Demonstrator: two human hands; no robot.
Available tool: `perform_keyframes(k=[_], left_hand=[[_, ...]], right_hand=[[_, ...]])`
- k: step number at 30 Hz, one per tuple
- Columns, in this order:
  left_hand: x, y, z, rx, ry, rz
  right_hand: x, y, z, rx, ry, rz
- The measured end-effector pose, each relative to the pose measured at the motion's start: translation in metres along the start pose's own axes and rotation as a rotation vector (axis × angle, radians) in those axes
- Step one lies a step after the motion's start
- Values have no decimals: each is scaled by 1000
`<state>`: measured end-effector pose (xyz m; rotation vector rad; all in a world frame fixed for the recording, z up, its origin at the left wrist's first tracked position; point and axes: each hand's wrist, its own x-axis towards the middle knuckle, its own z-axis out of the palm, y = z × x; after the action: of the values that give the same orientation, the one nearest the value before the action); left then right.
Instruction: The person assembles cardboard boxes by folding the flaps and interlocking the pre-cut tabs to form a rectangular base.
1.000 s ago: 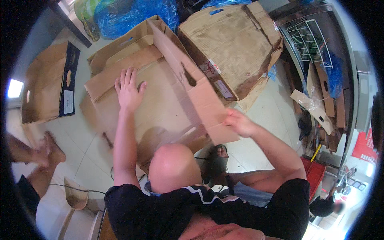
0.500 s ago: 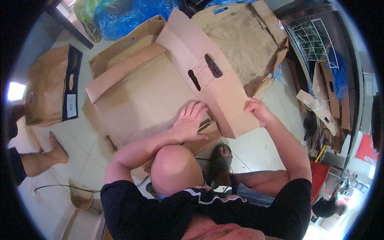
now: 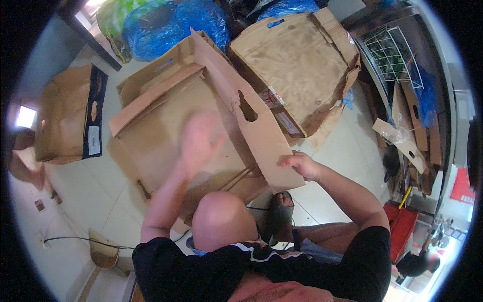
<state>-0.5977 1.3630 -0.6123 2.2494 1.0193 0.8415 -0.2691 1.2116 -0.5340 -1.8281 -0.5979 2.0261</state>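
Note:
A brown cardboard box lies in front of me, its inside facing up. Along its right side runs a long flap with a handle hole in it, now folded up like a wall. My right hand pinches the near end of this flap between thumb and fingers. Over the box's bottom hovers my left hand, smeared by motion, so its fingers do not show clearly. Near my knee, the box's near flaps lean inward. On the left side a narrow flap is bent over.
A stained cardboard box lies beyond on the right, next to blue plastic bags. An open box with a dark side stands at left. Flattened cardboard and a wire basket are at right. A dustpan sits lower left.
My left hand has moved left from the box's near right corner over its bottom. The right flap has risen toward upright, and my right hand has shifted nearer and left with it.

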Motion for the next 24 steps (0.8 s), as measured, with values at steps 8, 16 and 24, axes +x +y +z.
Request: perform_keyframes(k=[8,16,24], left_hand=[[110,-110,-38,577,-556,-335],[122,-192,-45,330,-354,-578],[146,-206,-70,-470,-253,-501]], right_hand=[[3,-5,-11,109,-134,-66],[-5,-2,35,-319,-354,-197],[34,8,105,-1494,-156,-668]])
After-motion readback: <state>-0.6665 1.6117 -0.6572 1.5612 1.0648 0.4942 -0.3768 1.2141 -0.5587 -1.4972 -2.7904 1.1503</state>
